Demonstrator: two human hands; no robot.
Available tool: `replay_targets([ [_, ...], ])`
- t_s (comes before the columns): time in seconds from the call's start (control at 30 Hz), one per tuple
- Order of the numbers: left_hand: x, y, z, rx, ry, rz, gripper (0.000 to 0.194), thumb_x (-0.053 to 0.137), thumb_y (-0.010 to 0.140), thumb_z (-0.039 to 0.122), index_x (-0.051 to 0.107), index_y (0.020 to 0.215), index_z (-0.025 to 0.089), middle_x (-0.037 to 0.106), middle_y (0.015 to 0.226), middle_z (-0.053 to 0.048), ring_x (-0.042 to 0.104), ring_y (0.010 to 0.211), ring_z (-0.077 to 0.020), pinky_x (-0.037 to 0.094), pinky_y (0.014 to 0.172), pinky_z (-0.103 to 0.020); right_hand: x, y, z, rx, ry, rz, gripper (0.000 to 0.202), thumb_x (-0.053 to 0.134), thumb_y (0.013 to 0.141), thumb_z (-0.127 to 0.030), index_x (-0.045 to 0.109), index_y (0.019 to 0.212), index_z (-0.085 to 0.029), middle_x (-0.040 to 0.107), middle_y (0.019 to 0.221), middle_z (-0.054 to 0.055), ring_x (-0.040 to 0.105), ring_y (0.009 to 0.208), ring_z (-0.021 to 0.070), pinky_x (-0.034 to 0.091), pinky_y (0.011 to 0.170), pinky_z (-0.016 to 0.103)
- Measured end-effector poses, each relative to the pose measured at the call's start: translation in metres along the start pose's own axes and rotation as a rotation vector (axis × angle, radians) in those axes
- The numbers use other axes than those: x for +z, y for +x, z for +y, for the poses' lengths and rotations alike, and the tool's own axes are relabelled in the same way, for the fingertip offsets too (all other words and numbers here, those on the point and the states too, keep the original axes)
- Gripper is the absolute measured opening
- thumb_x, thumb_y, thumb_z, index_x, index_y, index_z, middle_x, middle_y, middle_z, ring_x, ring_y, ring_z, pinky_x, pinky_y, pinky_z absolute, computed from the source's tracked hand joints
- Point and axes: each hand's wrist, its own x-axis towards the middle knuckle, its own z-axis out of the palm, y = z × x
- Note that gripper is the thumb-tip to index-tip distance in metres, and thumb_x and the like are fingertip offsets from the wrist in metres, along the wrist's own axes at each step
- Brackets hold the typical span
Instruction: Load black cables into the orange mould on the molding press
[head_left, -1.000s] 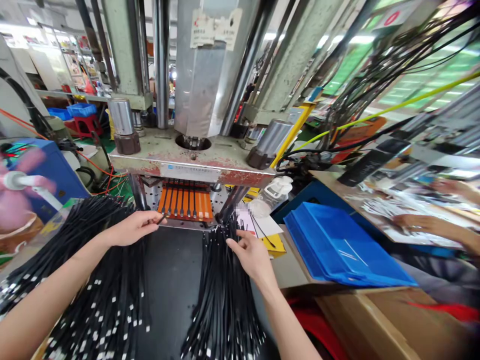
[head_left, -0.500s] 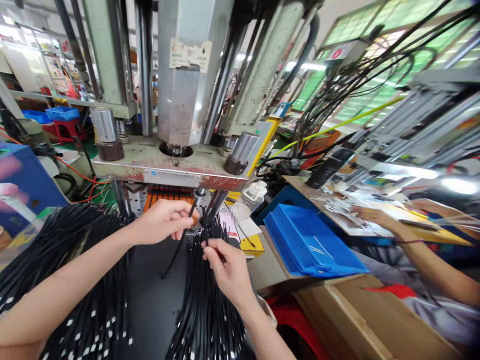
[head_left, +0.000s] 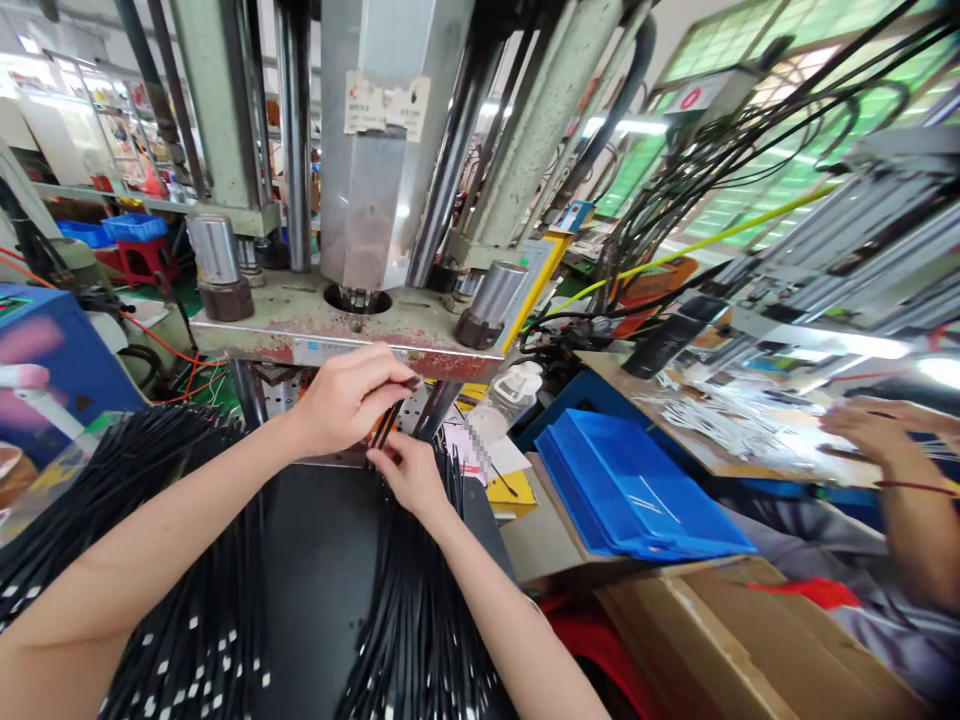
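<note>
My left hand (head_left: 349,398) is closed at the front of the press, below its worn green plate (head_left: 420,340). Thin black cables (head_left: 386,420) run down from its fingertips. Just below and to the right, my right hand (head_left: 410,478) pinches the same cables lower down. Under my right forearm a bundle of black cables (head_left: 412,610) hangs over the dark table (head_left: 311,570). A second, larger bundle (head_left: 202,560) with white tips lies on the left, under my left forearm. An orange fixture (head_left: 367,445) shows partly behind my hands.
Blue trays (head_left: 630,490) sit at the right above cardboard boxes (head_left: 720,630). A clear bottle (head_left: 517,390) stands right of the press. Farther right, a person's hand (head_left: 870,425) is over a bench with white strips (head_left: 720,420). A pink-bladed fan (head_left: 30,375) is at the left.
My left hand has risen slightly and moved right. My right hand has moved left and up, away from the right bundle to the cables below my left hand. The other person's hand has shifted right.
</note>
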Motion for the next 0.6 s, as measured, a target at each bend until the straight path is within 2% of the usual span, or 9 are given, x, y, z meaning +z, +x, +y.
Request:
replay_targets([
  [0.07,0.006,-0.004,-0.008,0.077,-0.027,-0.026,0.015,0.048,0.092,0.018,0.063,0.094,0.017,0.064,0.084,-0.005,0.06,0.079,-0.0145,0.049,0.072,-0.028,-0.001,0.027,0.013,0.034,-0.04,0.079,0.018,0.058,0.083,-0.028,0.059,0.067,-0.019,0.056,0.057,-0.002,0.051,0.055,0.0144,0.038,0.057,0.023],
  [0.1,0.011,-0.009,-0.013,0.067,-0.032,-0.006,0.013,0.049,0.091,0.019,0.061,0.097,0.017,0.064,0.087,-0.006,0.06,0.08,-0.0145,0.049,0.072,-0.028,-0.002,0.04,0.019,0.054,-0.048,0.105,0.016,0.058,0.082,-0.028,0.061,0.069,-0.019,0.058,0.059,-0.001,0.052,0.056,0.0145,0.039,0.058,0.023],
  [0.17,0.024,-0.025,-0.027,-0.046,0.009,0.046,0.011,0.052,0.089,0.021,0.057,0.098,0.017,0.061,0.089,-0.006,0.059,0.077,-0.0142,0.049,0.072,-0.029,-0.004,0.059,0.028,0.085,-0.04,0.115,0.012,0.058,0.081,-0.025,0.064,0.074,-0.019,0.062,0.064,-0.001,0.055,0.059,0.0143,0.04,0.06,0.022],
  [0.2,0.03,-0.035,-0.034,-0.12,0.054,0.014,0.01,0.053,0.089,0.023,0.056,0.096,0.017,0.06,0.088,-0.005,0.058,0.075,-0.014,0.049,0.071,-0.028,-0.003,0.065,0.032,0.095,-0.032,0.107,0.011,0.058,0.081,-0.024,0.065,0.075,-0.018,0.064,0.066,-0.001,0.056,0.061,0.014,0.041,0.061,0.022],
  [0.27,0.041,-0.057,-0.047,-0.188,0.16,-0.214,0.009,0.052,0.09,0.023,0.056,0.095,0.017,0.062,0.09,-0.006,0.06,0.078,-0.0155,0.05,0.075,-0.03,-0.001,0.071,0.038,0.108,-0.023,0.088,0.01,0.06,0.079,-0.023,0.066,0.073,-0.018,0.064,0.065,-0.002,0.057,0.06,0.0132,0.041,0.062,0.022],
  [0.33,0.048,-0.077,-0.056,-0.117,0.262,-0.501,0.017,0.053,0.09,0.021,0.059,0.106,0.016,0.066,0.106,-0.009,0.061,0.099,-0.0201,0.047,0.089,-0.035,0.002,0.069,0.042,0.123,-0.008,0.073,0.011,0.06,0.079,-0.022,0.066,0.07,-0.018,0.063,0.06,-0.002,0.057,0.058,0.0128,0.042,0.061,0.021],
  [0.37,0.051,-0.085,-0.057,-0.066,0.309,-0.593,0.026,0.054,0.089,0.02,0.057,0.115,0.016,0.064,0.118,-0.01,0.058,0.11,-0.0223,0.043,0.097,-0.038,0.002,0.068,0.043,0.136,0.007,0.067,0.011,0.06,0.08,-0.021,0.066,0.071,-0.018,0.063,0.059,-0.003,0.058,0.057,0.0129,0.043,0.061,0.021],
  [0.47,0.055,-0.099,-0.055,-0.025,0.428,-0.678,0.046,0.056,0.09,0.026,0.047,0.133,0.016,0.051,0.139,-0.013,0.048,0.128,-0.0254,0.033,0.108,-0.043,0.0,0.065,0.044,0.185,0.056,0.044,0.012,0.057,0.082,-0.017,0.07,0.081,-0.018,0.068,0.065,-0.001,0.064,0.061,0.0135,0.047,0.066,0.022],
  [0.6,0.058,-0.087,-0.063,-0.155,0.476,-0.708,0.054,0.04,0.096,0.046,0.041,0.141,0.016,0.044,0.146,-0.012,0.041,0.135,-0.0237,0.02,0.115,-0.048,-0.004,0.068,0.042,0.187,-0.037,0.055,0.021,0.053,0.083,-0.01,0.07,0.094,-0.017,0.072,0.084,0.005,0.068,0.079,0.0154,0.048,0.082,0.024],
])
